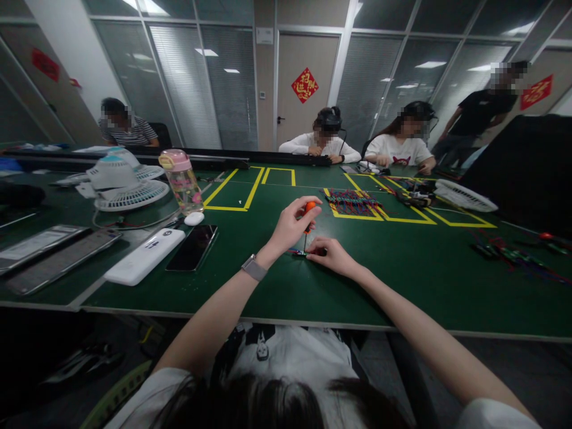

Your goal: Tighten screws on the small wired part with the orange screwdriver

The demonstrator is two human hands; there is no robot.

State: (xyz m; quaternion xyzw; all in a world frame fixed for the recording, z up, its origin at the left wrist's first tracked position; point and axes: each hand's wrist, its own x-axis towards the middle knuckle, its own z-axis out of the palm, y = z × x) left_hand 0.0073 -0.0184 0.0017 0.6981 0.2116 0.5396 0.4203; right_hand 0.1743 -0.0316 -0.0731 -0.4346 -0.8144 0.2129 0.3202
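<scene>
My left hand (292, 223) is closed around the orange handle of a screwdriver (310, 207), which stands upright with its thin shaft pointing down. The shaft's lower end meets a small circuit board (298, 253) with thin wires, lying on the green table (268, 292). Low at the board's right end, my right hand (329, 255) pinches its edge between thumb and fingers. Whether the tip sits in a screw is too small to tell. A grey-banded watch (254, 267) is on my left wrist.
Beyond my hands, a bundle of wired boards (353, 202) lies inside yellow tape. To the left are a black phone (192, 247), a white power bank (145, 256), a pink-lidded bottle (182, 182) and a fan (131, 193). More wired boards (513, 249) lie right. Several people sit or stand across the table.
</scene>
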